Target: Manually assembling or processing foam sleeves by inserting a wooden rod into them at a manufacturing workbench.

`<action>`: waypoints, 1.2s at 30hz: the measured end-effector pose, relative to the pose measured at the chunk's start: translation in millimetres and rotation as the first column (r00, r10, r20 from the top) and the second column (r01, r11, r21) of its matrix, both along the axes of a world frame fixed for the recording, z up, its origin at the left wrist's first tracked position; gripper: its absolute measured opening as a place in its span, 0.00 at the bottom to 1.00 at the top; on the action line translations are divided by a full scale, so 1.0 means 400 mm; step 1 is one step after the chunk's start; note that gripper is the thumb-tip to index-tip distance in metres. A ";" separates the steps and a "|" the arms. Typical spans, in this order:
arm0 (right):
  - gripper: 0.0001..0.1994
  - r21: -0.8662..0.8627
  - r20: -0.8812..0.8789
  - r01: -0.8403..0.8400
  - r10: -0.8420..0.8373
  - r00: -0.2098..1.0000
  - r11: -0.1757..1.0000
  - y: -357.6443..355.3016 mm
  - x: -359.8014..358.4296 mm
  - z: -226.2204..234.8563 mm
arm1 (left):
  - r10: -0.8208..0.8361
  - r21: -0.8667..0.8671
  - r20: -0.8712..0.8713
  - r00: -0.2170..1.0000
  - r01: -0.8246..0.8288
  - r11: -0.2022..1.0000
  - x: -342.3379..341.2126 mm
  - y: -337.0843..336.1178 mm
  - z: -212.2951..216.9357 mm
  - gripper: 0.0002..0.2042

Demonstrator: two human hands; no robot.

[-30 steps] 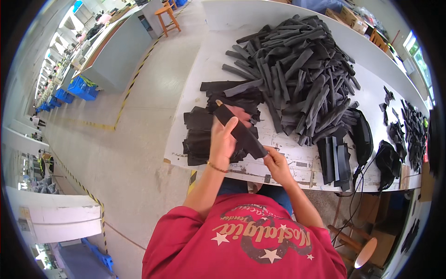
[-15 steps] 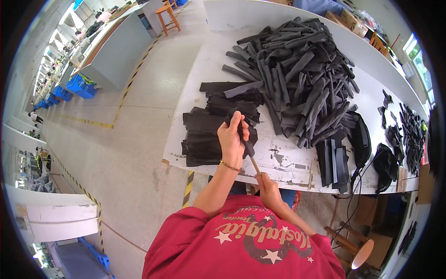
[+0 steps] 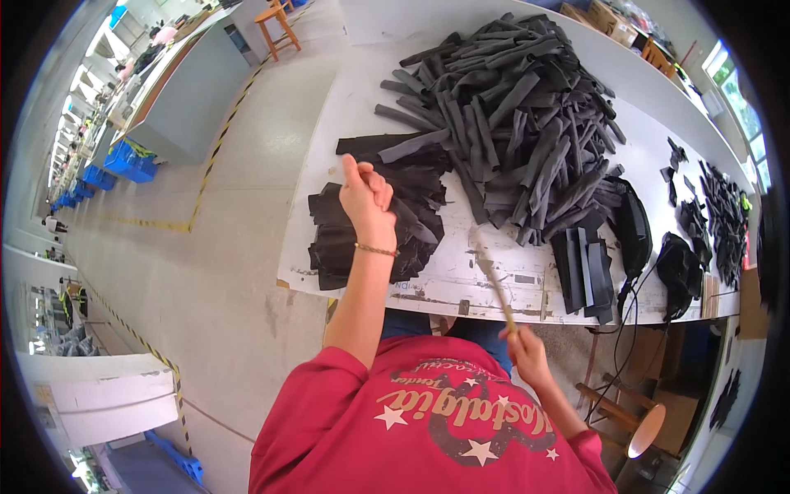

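Observation:
My left hand [image 3: 366, 198] is closed, thumb uppermost, over the flat black fabric pieces [image 3: 329, 247] stacked at the table's left side. From its little-finger side a dark fabric tube [image 3: 418, 221] slants down to the right; the part within the fist is hidden. Lower and to the right, my right hand [image 3: 525, 350] grips the near end of a thin wooden stick [image 3: 496, 284] in front of the table edge. The stick points up and away, its far end smeared by motion and bare of fabric.
A big heap of dark tubes [image 3: 527, 123] covers the middle of the white table [image 3: 362, 99]. To its right lie folded black strips [image 3: 580, 272], black pouch-like items [image 3: 634, 230] with cords, and more scraps [image 3: 724, 222]. A wooden stool [image 3: 642, 428] stands below at right.
The stick has come out of the dark tube. My right hand has moved right and toward me with the stick; my left hand has moved left and slightly away, over the stack.

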State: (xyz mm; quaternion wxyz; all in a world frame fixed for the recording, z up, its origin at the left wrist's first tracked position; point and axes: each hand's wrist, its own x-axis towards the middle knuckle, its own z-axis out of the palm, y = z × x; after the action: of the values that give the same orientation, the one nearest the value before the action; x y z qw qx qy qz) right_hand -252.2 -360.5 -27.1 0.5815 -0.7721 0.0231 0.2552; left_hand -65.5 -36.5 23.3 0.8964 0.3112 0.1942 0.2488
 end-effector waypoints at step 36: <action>0.14 0.214 0.567 0.370 -0.423 0.706 0.904 0.139 0.498 0.231 | -0.467 0.758 -0.378 0.799 0.557 0.339 -0.341 -0.242 -0.079 0.08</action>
State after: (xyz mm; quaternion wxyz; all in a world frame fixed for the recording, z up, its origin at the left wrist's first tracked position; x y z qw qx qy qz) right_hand -53.2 -304.8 65.1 0.6312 -0.7640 -0.0079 -0.1335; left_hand -201.9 -133.3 -8.3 0.6511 0.7588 -0.0168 0.0015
